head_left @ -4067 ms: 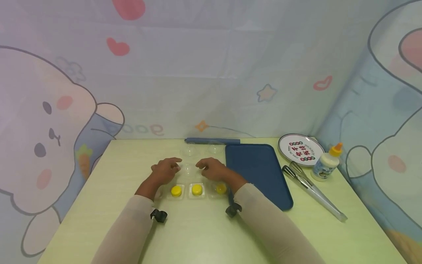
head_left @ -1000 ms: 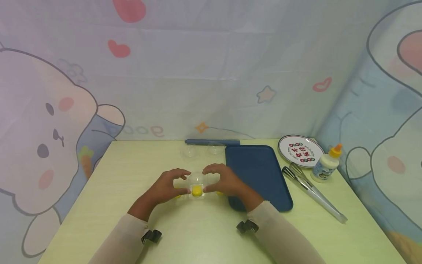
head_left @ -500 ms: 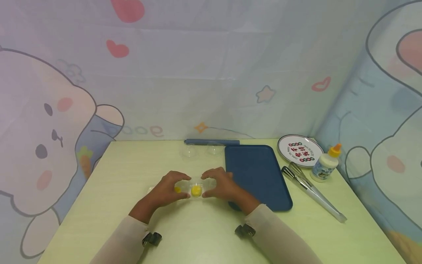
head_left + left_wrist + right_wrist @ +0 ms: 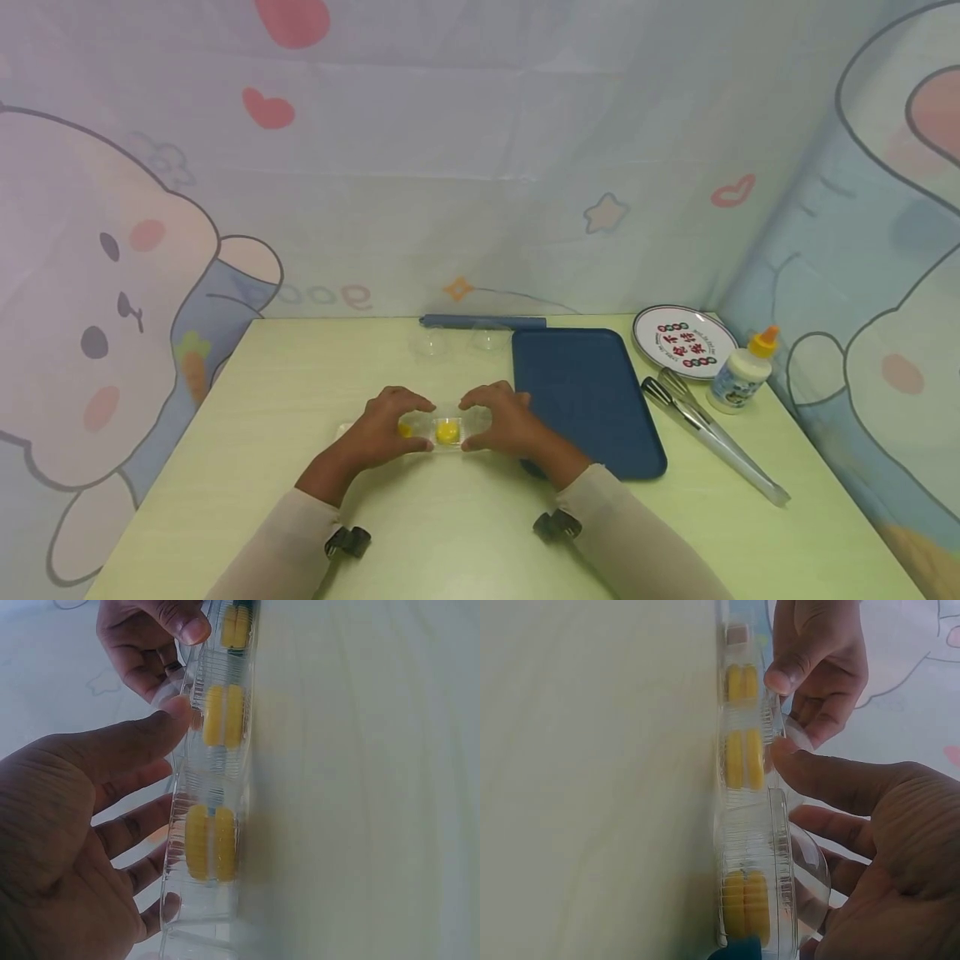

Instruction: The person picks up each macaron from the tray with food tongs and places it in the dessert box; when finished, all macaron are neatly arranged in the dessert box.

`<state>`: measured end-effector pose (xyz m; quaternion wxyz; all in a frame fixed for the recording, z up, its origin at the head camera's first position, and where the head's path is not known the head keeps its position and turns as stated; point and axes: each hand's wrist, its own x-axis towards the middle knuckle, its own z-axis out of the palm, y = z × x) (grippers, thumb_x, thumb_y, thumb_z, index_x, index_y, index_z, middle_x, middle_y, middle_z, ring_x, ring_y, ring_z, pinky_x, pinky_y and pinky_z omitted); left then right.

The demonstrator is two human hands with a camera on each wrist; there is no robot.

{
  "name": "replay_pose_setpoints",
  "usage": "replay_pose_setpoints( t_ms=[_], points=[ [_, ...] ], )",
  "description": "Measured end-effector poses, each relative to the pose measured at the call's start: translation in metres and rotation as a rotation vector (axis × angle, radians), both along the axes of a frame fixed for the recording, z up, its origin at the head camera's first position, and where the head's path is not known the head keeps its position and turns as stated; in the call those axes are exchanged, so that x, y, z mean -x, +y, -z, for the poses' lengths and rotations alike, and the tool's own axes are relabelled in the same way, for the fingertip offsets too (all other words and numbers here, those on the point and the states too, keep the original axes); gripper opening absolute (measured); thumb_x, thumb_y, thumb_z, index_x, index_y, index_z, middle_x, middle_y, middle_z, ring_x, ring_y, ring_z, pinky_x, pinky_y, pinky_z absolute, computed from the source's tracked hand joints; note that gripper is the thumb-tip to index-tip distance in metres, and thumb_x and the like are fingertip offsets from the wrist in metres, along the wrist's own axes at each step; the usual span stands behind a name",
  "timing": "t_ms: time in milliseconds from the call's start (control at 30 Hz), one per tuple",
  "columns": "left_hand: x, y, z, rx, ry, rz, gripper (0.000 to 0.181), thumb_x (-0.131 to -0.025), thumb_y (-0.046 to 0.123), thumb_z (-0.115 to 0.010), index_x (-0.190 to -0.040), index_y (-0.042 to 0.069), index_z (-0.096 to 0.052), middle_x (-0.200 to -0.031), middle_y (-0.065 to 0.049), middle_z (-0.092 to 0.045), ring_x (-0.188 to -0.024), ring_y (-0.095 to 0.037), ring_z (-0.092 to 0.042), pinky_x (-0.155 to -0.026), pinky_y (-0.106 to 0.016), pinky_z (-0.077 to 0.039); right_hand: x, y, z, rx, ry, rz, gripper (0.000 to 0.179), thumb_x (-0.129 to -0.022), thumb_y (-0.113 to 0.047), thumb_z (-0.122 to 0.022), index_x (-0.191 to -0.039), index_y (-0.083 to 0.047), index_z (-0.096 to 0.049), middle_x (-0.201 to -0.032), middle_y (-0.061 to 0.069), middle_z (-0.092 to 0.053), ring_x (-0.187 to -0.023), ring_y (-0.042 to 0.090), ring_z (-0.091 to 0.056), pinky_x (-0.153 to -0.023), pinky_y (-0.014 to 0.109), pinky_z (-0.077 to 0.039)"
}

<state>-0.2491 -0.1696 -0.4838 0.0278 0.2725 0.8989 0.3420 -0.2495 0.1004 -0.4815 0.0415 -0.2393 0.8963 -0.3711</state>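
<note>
A yellow macaron [image 4: 447,431] sits in the middle of a row of small clear plastic boxes. Over it lies a clear domed lid [image 4: 447,410], right at the box rim. My left hand [image 4: 386,429] pinches the lid's left side, thumb at the near edge and fingers at the far edge. On the other side, my right hand [image 4: 506,423] grips the lid the same way. Beside my left hand, another yellow macaron [image 4: 210,844] stands in its box. Below my right hand, a third yellow macaron [image 4: 746,906] is in a box topped by a domed lid [image 4: 810,870].
Two clear domed lids, a left one [image 4: 431,342] and a right one [image 4: 489,338], lie behind the hands. A blue tray [image 4: 585,400] stands to the right, with metal tongs [image 4: 712,437], a printed plate [image 4: 684,340] and a glue-style bottle [image 4: 742,373] beyond. A grey-blue rod [image 4: 483,321] lies along the back.
Both hands have come nearer from behind the row, bringing the clear lid over the middle box and lowering it. Over the last half second they have hardly moved.
</note>
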Motion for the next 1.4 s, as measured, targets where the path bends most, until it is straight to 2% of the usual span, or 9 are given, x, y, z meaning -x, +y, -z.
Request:
replay_pose_setpoints(
  t_ms=[267,567,733,833,933,1033,1167,1267,1400],
  points=[
    [0.001,-0.001,0.002,0.014,-0.014,-0.017,0.050,-0.087,0.026,-0.094,-0.131,0.009,-0.076,-0.139,-0.011,-0.072,-0.151,-0.046,-0.044,-0.118,-0.081,-0.024,-0.003,-0.002,-0.004,-0.023,0.014,0.006,0.053,-0.080,-0.019,-0.098,-0.127,-0.007,-0.076,-0.142,0.011,-0.071,-0.133,0.034,-0.052,-0.107,0.072,-0.025],
    [0.002,0.000,0.002,0.025,-0.016,-0.035,0.049,-0.086,0.024,-0.095,-0.129,0.011,-0.076,-0.138,-0.009,-0.073,-0.154,-0.048,-0.039,-0.118,-0.082,-0.022,0.000,-0.003,0.000,-0.031,0.034,0.009,0.051,-0.079,-0.017,-0.099,-0.124,-0.008,-0.077,-0.139,0.010,-0.073,-0.128,0.033,-0.052,-0.101,0.066,-0.026],
    [0.002,-0.001,-0.003,0.078,-0.057,-0.055,0.060,-0.086,0.029,-0.095,-0.138,0.011,-0.071,-0.148,-0.015,-0.064,-0.157,-0.049,-0.035,-0.120,-0.082,-0.022,0.003,-0.001,0.001,-0.031,0.029,-0.001,0.053,-0.079,-0.020,-0.099,-0.127,-0.010,-0.077,-0.140,0.009,-0.072,-0.129,0.032,-0.052,-0.101,0.063,-0.026],
    [0.004,-0.002,-0.007,0.106,-0.080,-0.048,0.069,-0.089,0.036,-0.092,-0.147,0.009,-0.065,-0.153,-0.018,-0.060,-0.156,-0.048,-0.036,-0.120,-0.081,-0.023,0.006,0.002,0.001,-0.033,0.013,-0.007,0.055,-0.083,-0.025,-0.097,-0.132,-0.010,-0.075,-0.143,0.011,-0.071,-0.133,0.035,-0.053,-0.106,0.067,-0.027],
    [0.009,-0.002,-0.012,0.113,-0.081,-0.029,0.072,-0.095,0.042,-0.085,-0.152,0.005,-0.060,-0.155,-0.020,-0.061,-0.154,-0.048,-0.040,-0.119,-0.079,-0.024,0.011,0.007,0.000,-0.027,0.002,-0.001,0.054,-0.090,-0.030,-0.091,-0.136,-0.008,-0.073,-0.146,0.014,-0.069,-0.141,0.039,-0.055,-0.116,0.080,-0.026],
    [0.017,-0.002,-0.015,0.122,-0.084,-0.031,0.072,-0.100,0.047,-0.077,-0.154,0.004,-0.058,-0.159,-0.021,-0.058,-0.153,-0.049,-0.042,-0.118,-0.080,-0.026,0.017,0.013,-0.005,-0.018,-0.023,0.019,0.052,-0.096,-0.033,-0.084,-0.139,-0.008,-0.071,-0.151,0.015,-0.067,-0.146,0.043,-0.055,-0.118,0.090,-0.019],
    [0.030,0.001,-0.021,0.135,-0.128,-0.060,0.072,-0.101,0.049,-0.074,-0.157,0.006,-0.056,-0.164,-0.022,-0.053,-0.156,-0.050,-0.041,-0.122,-0.084,-0.024,0.025,0.019,-0.013,0.007,-0.068,0.042,0.052,-0.101,-0.034,-0.079,-0.143,-0.006,-0.068,-0.153,0.016,-0.065,-0.143,0.044,-0.059,-0.121,0.077,-0.036],
    [0.039,0.004,-0.025,0.127,-0.162,-0.062,0.072,-0.102,0.047,-0.073,-0.158,0.006,-0.054,-0.167,-0.022,-0.050,-0.157,-0.050,-0.041,-0.125,-0.081,-0.026,0.031,0.024,-0.019,0.031,-0.093,0.049,0.053,-0.103,-0.032,-0.076,-0.146,-0.003,-0.066,-0.153,0.017,-0.065,-0.141,0.044,-0.061,-0.114,0.064,-0.051],
    [0.050,0.009,-0.028,0.079,-0.204,-0.041,0.072,-0.103,0.044,-0.074,-0.159,0.005,-0.053,-0.168,-0.022,-0.048,-0.155,-0.049,-0.045,-0.125,-0.070,-0.039,0.040,0.029,-0.024,0.056,-0.126,0.058,0.055,-0.105,-0.030,-0.074,-0.149,0.000,-0.063,-0.154,0.019,-0.064,-0.141,0.044,-0.061,-0.112,0.061,-0.055]
  ],
)
